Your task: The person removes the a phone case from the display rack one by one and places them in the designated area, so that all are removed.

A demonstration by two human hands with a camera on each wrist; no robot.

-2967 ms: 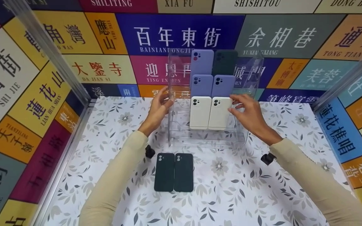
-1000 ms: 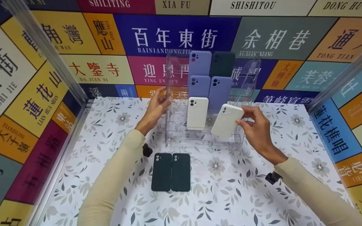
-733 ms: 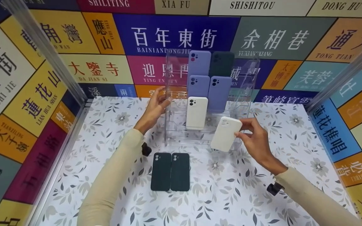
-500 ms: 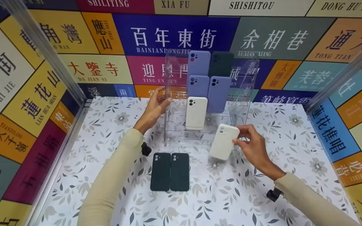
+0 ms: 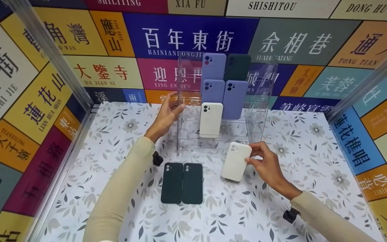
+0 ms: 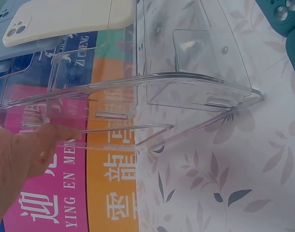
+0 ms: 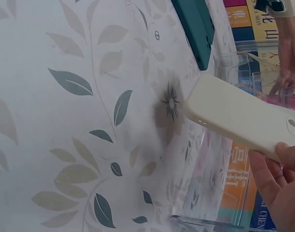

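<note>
My right hand (image 5: pixel 267 164) pinches the right edge of a white phone case (image 5: pixel 236 162) between thumb and fingers. In the right wrist view that case (image 7: pixel 239 113) is tilted above the flowered tabletop. My left hand (image 5: pixel 166 116) grips the left side edge of a clear stepped display stand (image 5: pixel 222 144); the left wrist view shows its fingers at the clear rim. On the stand lean another white case (image 5: pixel 211 120), several purple cases (image 5: pixel 235 101) and one dark green case (image 5: pixel 238 67). Two dark green cases (image 5: pixel 172 183) lie side by side in front of it.
A white tabletop (image 5: pixel 247 215) with grey leaf print bears everything. Panels with coloured street-name signs (image 5: pixel 193 37) rise behind and at both sides, with metal posts (image 5: pixel 52 50) at the corners. Black wrist cameras (image 5: pixel 291 215) sit under both sleeves.
My right hand has taken the right-hand white case off the stand's bottom row and brought it forward and down, baring the lower part of the purple case behind. The left hand stays put.
</note>
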